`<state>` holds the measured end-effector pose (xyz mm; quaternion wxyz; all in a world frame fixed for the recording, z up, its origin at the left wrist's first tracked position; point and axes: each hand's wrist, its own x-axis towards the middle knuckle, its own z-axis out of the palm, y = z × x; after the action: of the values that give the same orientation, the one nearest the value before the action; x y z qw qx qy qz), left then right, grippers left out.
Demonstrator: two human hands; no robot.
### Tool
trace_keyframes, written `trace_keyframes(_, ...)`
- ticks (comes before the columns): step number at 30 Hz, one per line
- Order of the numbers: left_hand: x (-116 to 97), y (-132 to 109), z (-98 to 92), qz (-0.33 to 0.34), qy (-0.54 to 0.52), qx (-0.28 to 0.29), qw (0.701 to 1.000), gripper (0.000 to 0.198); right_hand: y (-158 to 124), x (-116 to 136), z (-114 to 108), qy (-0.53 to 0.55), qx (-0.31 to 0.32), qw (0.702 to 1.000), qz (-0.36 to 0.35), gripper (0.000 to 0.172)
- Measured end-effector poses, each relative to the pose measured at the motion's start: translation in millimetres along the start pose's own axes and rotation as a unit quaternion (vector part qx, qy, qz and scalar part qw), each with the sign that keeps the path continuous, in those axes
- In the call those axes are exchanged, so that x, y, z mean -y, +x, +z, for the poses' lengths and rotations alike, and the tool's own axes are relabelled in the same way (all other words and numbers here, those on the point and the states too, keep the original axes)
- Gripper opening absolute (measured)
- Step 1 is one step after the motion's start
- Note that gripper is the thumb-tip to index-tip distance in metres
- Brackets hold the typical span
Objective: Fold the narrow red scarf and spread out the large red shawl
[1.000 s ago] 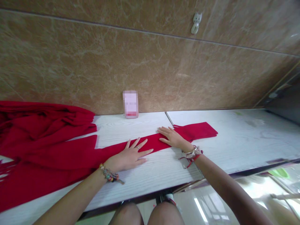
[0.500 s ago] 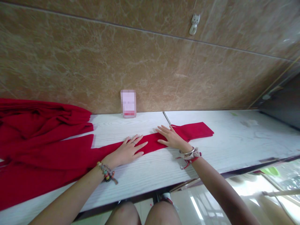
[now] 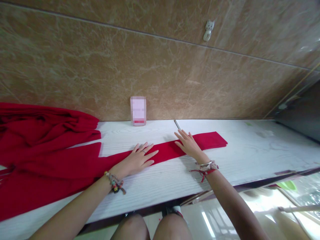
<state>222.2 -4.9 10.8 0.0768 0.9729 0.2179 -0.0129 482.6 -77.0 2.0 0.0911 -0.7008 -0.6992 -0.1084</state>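
A red cloth (image 3: 60, 163) spreads from the left edge over the white table (image 3: 140, 193), and a long narrow strip of it (image 3: 165, 151) runs to the right. My left hand (image 3: 140, 158) lies flat on this strip near its middle, fingers spread. Further right, my right hand (image 3: 188, 143) rests on or just above the strip, its fingers also spread and nothing held. Past that hand, the squared end of the strip (image 3: 212, 140) looks layered. Part of the strip is hidden beneath both hands.
Leaning against the brown marbled wall (image 3: 100, 66) is a phone-shaped pink-white object (image 3: 138, 111), its face blurred. A white cat-shaped hook (image 3: 208, 30) sits on the wall. The table's front edge runs above my knees (image 3: 172, 226). A green basin (image 3: 287, 185) is low at right.
My right hand has slid a little to the right along the strip. The strip lies straighter there, and the loose bit along its upper edge no longer shows. My left hand stays put.
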Motion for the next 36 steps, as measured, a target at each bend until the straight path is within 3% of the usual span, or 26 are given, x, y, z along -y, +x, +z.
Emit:
trace_keyframes(3, 0.2, 2.6, 2.1, 0.014, -0.002, -0.057, 0.998, 0.046, -1.5, 4.4, 3.4, -0.005, 0.024, 0.999, -0.041, 0.048)
trace_keyframes(7, -0.1, 3.3, 3.6, -0.001, 0.013, -0.017, 1.0, 0.05, -4.9, 5.9, 7.8, -0.026, 0.062, 0.995, -0.071, 0.043)
trace_keyframes(10, 0.6, 2.3, 3.7, 0.001, 0.016, 0.023, 1.0, 0.051, -4.6, -0.4, 4.9, -0.045, 0.042, 0.998, -0.011, 0.04)
trace_keyframes(13, 0.8, 1.5, 2.6, -0.004, 0.014, 0.028, 1.0, 0.05, -2.2, -5.2, -0.6, -0.062, 0.001, 0.996, 0.068, 0.039)
trace_keyframes(15, -0.2, 1.3, 1.1, -0.005, 0.014, 0.021, 1.0, 0.05, -1.0, -4.2, -2.2, -0.046, -0.014, 0.996, 0.081, 0.041)
trace_keyframes(20, -3.4, 2.2, -1.6, 0.001, 0.013, -0.005, 1.0, 0.05, -2.2, 5.8, 3.9, 0.022, 0.061, 0.996, -0.064, 0.045)
trace_keyframes(22, -3.0, 3.3, 0.3, -0.003, 0.012, 0.005, 1.0, 0.05, -3.2, 6.2, 5.8, 0.02, 0.078, 0.993, -0.084, 0.045)
trace_keyframes(27, -0.4, 4.8, 5.8, -0.008, 0.015, 0.017, 1.0, 0.051, -6.7, -7.1, 6.0, -0.02, 0.046, 0.999, 0.015, 0.045)
trace_keyframes(31, -2.3, 3.4, 1.4, -0.009, 0.017, -0.008, 1.0, 0.05, -9.6, -13.9, 6.6, -0.033, 0.095, 0.995, 0.005, 0.042)
trace_keyframes(36, -4.0, 3.2, -0.7, -0.021, 0.03, -0.02, 0.999, 0.05, -9.2, -7.8, 6.2, -0.022, 0.059, 0.997, 0.034, 0.049)
